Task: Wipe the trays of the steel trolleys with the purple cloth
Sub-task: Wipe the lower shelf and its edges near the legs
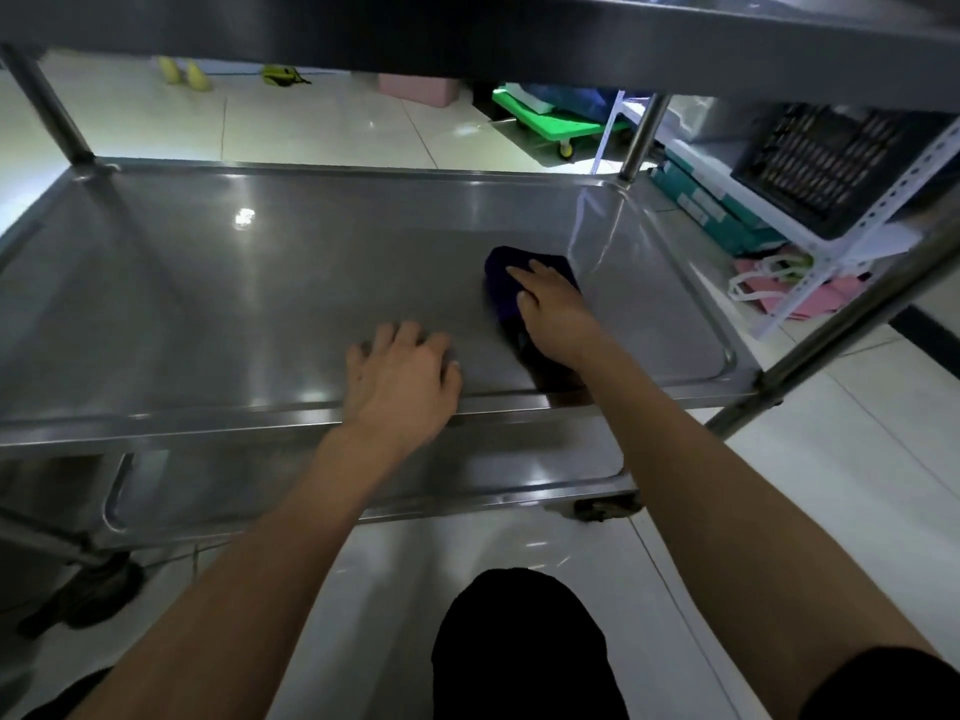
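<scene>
The steel trolley's middle tray (208,304) fills the centre of the head view, under the top tray (571,33). A lower tray (363,480) shows beneath it. The dark purple cloth (506,283) lies on the right half of the middle tray. My right hand (553,314) presses flat on the cloth with fingers extended, covering most of it. My left hand (400,371) rests palm down on the tray's near edge, fingers spread, holding nothing.
Trolley posts stand at the far left (49,106), far right (641,137) and near right (831,330). A white shelf rack (852,226) with a black crate (831,158) and pink bags (810,298) stands to the right. A green dolly (550,122) sits on the tiled floor behind.
</scene>
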Tool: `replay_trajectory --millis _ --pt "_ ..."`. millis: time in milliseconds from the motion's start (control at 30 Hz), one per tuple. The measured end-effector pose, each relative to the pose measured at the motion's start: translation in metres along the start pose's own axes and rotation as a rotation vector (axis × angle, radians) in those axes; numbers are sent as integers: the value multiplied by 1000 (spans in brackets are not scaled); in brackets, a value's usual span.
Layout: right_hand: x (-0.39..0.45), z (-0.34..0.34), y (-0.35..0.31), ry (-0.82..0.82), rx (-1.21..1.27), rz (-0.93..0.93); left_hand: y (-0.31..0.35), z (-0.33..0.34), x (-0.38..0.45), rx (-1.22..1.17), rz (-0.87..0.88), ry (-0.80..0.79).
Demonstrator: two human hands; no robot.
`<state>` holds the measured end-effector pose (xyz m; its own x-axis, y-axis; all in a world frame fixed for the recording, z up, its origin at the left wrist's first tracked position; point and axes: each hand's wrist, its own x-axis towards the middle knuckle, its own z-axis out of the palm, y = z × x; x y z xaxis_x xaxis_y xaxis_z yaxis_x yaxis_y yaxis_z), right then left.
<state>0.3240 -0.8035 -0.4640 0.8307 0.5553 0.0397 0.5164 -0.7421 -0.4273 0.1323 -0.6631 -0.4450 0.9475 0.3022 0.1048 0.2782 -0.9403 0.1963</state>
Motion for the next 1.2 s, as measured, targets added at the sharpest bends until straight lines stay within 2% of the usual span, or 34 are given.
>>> replay_trajectory --millis 133,233,500,633,767,967,1067,1200 --pt "-11 -32 67 76 -37 116 67 11 23 -15 128 -32" --pt "-23 -53 106 149 -66 187 103 19 34 16 121 -97" --pt "-29 -66 121 212 -59 220 105 25 39 -25 101 -107" --pt "-23 -68 118 156 -84 214 97 30 35 -45 155 -73" --pt "-9 -58 92 77 -106 197 62 18 34 -197 160 -37" --pt "23 -17 10 -18 -78 46 -20 -8 29 22 -40 40" --pt "37 10 -41 -61 -93 -45 -57 -14 23 32 -120 39" --pt "52 51 -120 -135 -41 -199 -85 -11 10 -52 -38 31"
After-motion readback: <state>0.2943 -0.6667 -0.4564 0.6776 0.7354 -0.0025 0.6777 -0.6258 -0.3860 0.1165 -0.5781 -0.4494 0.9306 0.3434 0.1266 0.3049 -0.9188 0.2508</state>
